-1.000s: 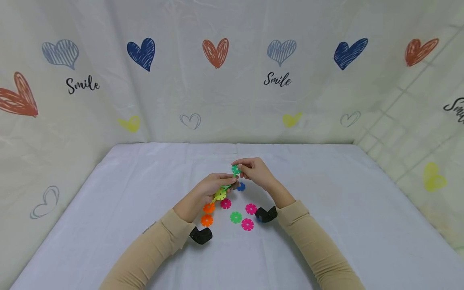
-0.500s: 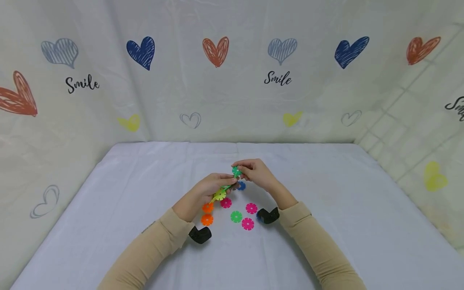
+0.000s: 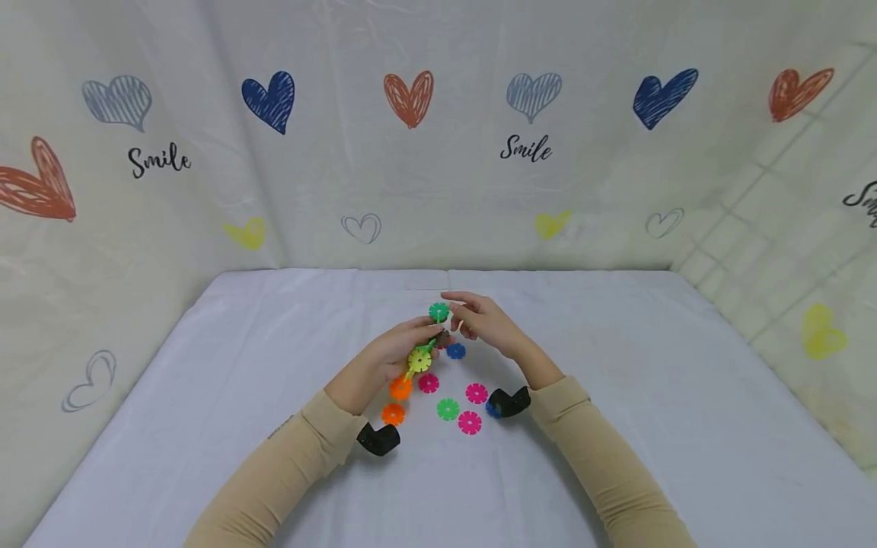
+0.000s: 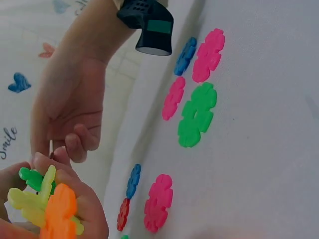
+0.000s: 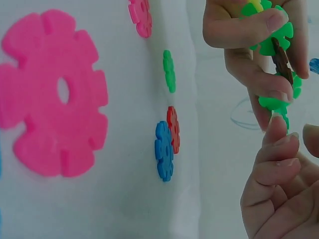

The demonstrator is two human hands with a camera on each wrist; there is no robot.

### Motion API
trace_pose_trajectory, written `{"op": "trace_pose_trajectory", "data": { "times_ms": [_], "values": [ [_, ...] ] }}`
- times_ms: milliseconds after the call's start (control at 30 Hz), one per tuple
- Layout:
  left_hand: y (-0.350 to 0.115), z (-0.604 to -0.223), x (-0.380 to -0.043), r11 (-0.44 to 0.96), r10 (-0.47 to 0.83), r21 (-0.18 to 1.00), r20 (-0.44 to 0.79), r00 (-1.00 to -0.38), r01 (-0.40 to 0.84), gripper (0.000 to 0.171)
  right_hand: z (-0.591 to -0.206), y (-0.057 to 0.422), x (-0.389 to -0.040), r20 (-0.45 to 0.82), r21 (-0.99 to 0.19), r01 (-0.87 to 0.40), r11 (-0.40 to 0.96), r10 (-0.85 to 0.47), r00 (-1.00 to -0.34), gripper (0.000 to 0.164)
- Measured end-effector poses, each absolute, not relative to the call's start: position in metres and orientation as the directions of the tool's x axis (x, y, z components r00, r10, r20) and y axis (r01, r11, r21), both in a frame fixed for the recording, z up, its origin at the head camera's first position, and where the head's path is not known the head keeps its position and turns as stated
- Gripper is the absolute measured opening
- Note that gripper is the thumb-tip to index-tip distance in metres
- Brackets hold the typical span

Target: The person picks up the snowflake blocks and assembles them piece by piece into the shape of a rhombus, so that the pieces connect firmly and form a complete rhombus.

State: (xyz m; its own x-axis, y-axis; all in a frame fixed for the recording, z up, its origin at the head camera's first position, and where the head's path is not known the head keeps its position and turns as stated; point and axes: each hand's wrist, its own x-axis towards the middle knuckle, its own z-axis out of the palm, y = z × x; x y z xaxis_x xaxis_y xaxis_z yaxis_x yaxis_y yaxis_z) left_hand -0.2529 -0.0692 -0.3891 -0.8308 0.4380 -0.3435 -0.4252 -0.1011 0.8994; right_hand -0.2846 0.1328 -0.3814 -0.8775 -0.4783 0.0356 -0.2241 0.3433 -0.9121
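My left hand (image 3: 393, 352) grips a chain of notched, flower-shaped plastic building discs above the table. An orange disc (image 4: 61, 211) hangs at the near end of the chain, joined to a yellow disc (image 3: 419, 360). Farther along, a green disc (image 5: 279, 32) and a brown disc (image 5: 282, 60) sit between the left fingers. A teal-green disc (image 3: 438, 311) stands up at the far end. Beside it is my right hand (image 3: 488, 321), index finger extended and the others loosely bent, with a fingertip right at that disc's edge in the right wrist view.
Loose discs lie on the white cloth (image 3: 617, 380): several pink ones (image 3: 470, 422), a green one (image 3: 448, 409), an orange one (image 3: 393, 414), a blue one (image 3: 455, 351) and a red one (image 5: 173, 129). Another blue disc (image 3: 493, 409) is partly behind the right wrist camera (image 3: 510, 402).
The right fingers have loosened from the teal-green disc, which they pinched before. The chain has turned in the left hand and risen slightly, its far end shifting left.
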Motion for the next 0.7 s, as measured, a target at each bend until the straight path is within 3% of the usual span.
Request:
{"op": "trace_pose_trajectory", "data": {
  "times_ms": [233, 400, 533, 700],
  "values": [
    [-0.076, -0.392, -0.256, -0.232, 0.379, 0.845, -0.377, -0.845, -0.481, 0.056, -0.386, 0.138, -0.287, -0.041, -0.887, -0.207, 0.412, -0.518, -0.855, 0.041],
    [-0.078, -0.393, -0.257, -0.326, 0.370, 0.807, -0.371, -0.852, -0.493, 0.069, -0.389, 0.140, -0.292, -0.144, -0.781, -0.200, 0.591, -0.482, -0.864, 0.037],
    [-0.079, -0.395, -0.257, -0.326, 0.339, 0.816, -0.370, -0.865, -0.477, 0.071, -0.392, 0.141, -0.296, -0.241, -0.683, -0.191, 0.705, -0.465, -0.852, 0.034],
    [-0.080, -0.396, -0.256, -0.280, 0.325, 0.846, -0.360, -0.874, -0.453, 0.067, -0.393, 0.140, -0.297, -0.287, -0.643, -0.190, 0.742, -0.463, -0.839, 0.035]
  ]
}}
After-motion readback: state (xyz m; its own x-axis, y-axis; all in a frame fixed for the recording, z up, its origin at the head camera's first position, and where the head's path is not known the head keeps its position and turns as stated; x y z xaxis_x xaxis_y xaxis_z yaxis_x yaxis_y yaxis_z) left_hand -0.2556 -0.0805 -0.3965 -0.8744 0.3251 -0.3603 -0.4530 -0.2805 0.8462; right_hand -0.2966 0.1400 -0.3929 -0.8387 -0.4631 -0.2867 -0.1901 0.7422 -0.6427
